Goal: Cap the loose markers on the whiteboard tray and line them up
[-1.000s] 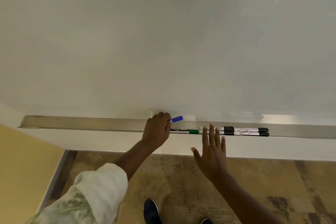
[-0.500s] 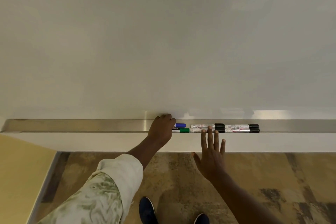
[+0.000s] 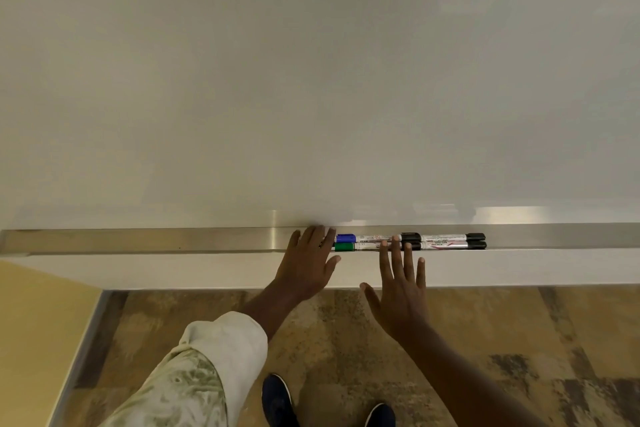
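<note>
Several capped markers lie end to end in two rows on the metal whiteboard tray (image 3: 173, 240). A blue-capped marker (image 3: 360, 238) lies at the back left, with a green-capped marker (image 3: 356, 246) in front of it. Two black-capped markers (image 3: 446, 238) (image 3: 450, 245) lie to their right. My left hand (image 3: 308, 262) is flat with fingers spread, its fingertips on the tray at the left ends of the blue and green markers. My right hand (image 3: 398, 288) is open with its fingertips against the front row of markers.
The blank whiteboard (image 3: 311, 80) fills the view above the tray. A yellow wall (image 3: 31, 322) stands at the lower left. My shoes (image 3: 277, 399) stand on a patterned brown floor (image 3: 519, 340) below.
My left hand set the blue-capped marker down in the back row of the tray and opened flat. My right hand rose until its fingertips reached the front markers.
</note>
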Tool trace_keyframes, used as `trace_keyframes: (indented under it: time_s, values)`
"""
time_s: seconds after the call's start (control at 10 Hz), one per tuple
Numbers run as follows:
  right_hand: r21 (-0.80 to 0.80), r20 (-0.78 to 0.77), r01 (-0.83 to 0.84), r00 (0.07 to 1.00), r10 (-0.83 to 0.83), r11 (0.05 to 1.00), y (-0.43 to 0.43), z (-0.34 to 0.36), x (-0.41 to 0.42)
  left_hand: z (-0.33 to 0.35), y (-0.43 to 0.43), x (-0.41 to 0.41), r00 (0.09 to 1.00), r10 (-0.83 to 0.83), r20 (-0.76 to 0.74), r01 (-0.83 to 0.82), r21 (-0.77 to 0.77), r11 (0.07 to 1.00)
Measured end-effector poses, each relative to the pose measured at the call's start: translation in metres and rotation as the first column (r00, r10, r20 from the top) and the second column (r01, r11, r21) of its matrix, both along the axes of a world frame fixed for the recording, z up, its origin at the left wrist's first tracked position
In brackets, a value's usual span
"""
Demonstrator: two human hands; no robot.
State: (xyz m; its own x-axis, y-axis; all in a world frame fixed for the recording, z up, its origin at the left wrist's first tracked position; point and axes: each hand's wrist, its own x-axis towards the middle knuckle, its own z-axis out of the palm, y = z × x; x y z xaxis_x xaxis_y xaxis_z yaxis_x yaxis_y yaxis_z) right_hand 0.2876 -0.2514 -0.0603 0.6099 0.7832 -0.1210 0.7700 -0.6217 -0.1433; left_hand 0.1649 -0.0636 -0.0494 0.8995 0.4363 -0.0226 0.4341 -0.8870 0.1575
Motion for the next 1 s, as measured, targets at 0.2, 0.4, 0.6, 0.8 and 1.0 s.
trace_keyframes:
  time_s: [0.2, 0.4, 0.6, 0.8, 1.0]
  values:
    - [-0.004, -0.006, 0.027, 1.000, -0.027, 1.000, -0.001, 0.000, 0.030, -0.013, -0.024, -0.011, 0.993, 0.057, -0.103, -0.059, -0.017, 0.998]
    - [-0.043, 0.003, 0.003, 1.000, -0.003, 0.999, -0.002, 0.001, 0.034, -0.010, -0.030, -0.008, 0.989, 0.052, -0.141, -0.054, -0.006, 0.999]
    - [0.023, 0.028, -0.055, 0.998, 0.054, 0.998, 0.000, 0.015, 0.033, -0.002, -0.023, -0.014, 0.991, 0.062, -0.122, -0.059, 0.026, 0.998]
    - [0.099, 0.062, -0.198, 0.979, 0.193, 0.975, 0.017, 0.040, 0.017, 0.019, -0.019, -0.034, 0.991, 0.117, -0.058, -0.114, 0.056, 0.992]
    - [0.204, 0.140, -0.412, 0.910, 0.390, 0.888, 0.058, 0.076, -0.012, 0.049, -0.002, -0.061, 0.979, 0.173, 0.109, -0.191, 0.174, 0.966]
